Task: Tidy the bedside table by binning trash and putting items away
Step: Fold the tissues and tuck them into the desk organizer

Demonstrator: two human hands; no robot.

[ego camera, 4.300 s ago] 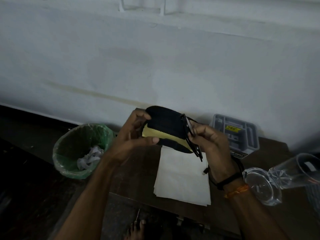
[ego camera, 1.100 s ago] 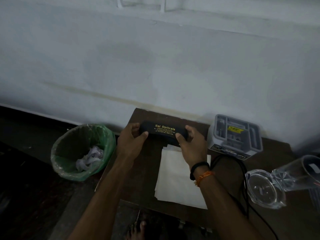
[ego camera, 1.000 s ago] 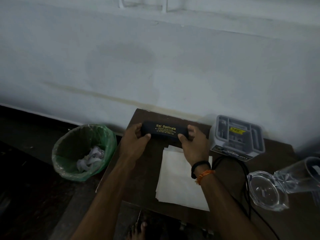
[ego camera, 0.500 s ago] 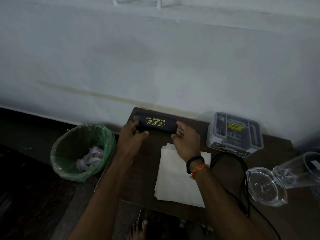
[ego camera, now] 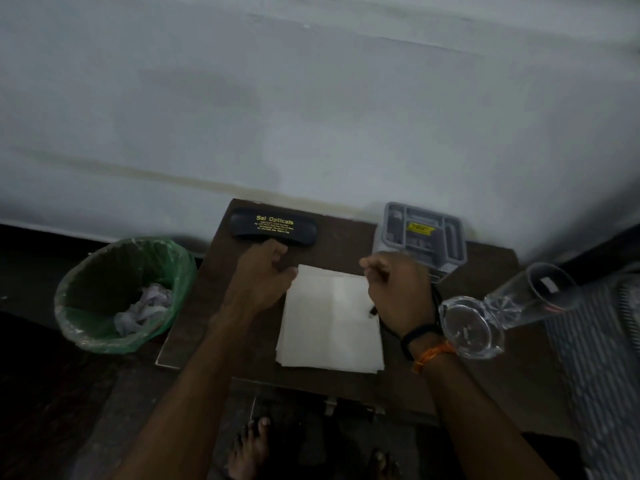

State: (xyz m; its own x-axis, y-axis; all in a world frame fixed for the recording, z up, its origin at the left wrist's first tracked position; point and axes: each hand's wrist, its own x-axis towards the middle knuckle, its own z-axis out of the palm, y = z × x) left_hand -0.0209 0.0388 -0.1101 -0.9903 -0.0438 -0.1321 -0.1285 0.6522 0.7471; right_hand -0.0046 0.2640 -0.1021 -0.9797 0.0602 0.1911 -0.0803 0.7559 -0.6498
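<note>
A black glasses case (ego camera: 273, 229) with yellow "Sai Opticals" lettering lies shut at the back left corner of the dark wooden bedside table (ego camera: 221, 306), close to the wall. My left hand (ego camera: 263, 275) hovers just in front of it, fingertips at its front edge, holding nothing. My right hand (ego camera: 394, 289) is loosely curled over the right side of a stack of white paper (ego camera: 329, 323) and grips nothing that I can see. A green-lined bin (ego camera: 180, 271) stands on the floor left of the table, with crumpled paper (ego camera: 145, 306) inside.
A grey plastic box (ego camera: 420, 233) sits at the back right by the wall. A clear glass (ego camera: 502, 306) is at the table's right side. A black cable end (ego camera: 372, 311) pokes out under my right wrist. Patterned fabric (ego camera: 606, 358) borders the right. My bare feet (ego camera: 249, 448) are below.
Both hands closed the case, set it down at the table's back left corner and let go. My right hand has drawn back over the paper; my left hand stays near the case.
</note>
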